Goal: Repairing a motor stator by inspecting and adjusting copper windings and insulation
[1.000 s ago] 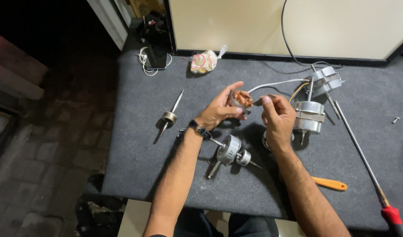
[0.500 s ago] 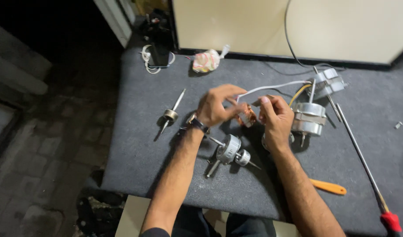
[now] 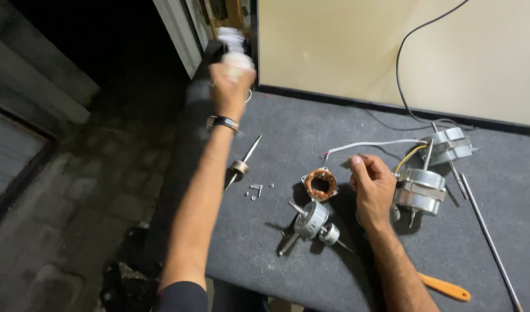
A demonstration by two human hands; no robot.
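Desk (image 3: 288, 124) covered in dark grey felt, motor parts spread across it. Your left hand (image 3: 229, 86) is stretched far out to the back left corner, clenched around a pale wad (image 3: 233, 49), blurred, probably cloth or plastic; what it is exactly you cannot tell from this view. A watch (image 3: 223, 122) sits on that wrist. Your right hand (image 3: 372, 185) rests mid-desk, fingers curled loosely inward; whether it pinches anything is hidden, so you cannot tell. It lies just beside the copper coil (image 3: 320, 184), which sits flat on the felt with its hole facing up, and a white wire (image 3: 369, 144) runs from near it toward the back right.

Just below the coil lies a small silver motor (image 3: 311, 219) on its side, shaft ends pointing out. To the right of your hand stand two larger motor housings: one (image 3: 420, 190) touching or nearly touching your knuckles, one (image 3: 450, 144) farther back, yellow lead between them. A loose rotor on its shaft (image 3: 240, 166) lies apart at the left, and a few small screws (image 3: 256, 189) are grouped between it and the coil, likely kept together on the felt so they do not roll. An orange tool handle (image 3: 447, 287) lies near your right forearm; a long metal rod (image 3: 490, 240) runs along the right edge
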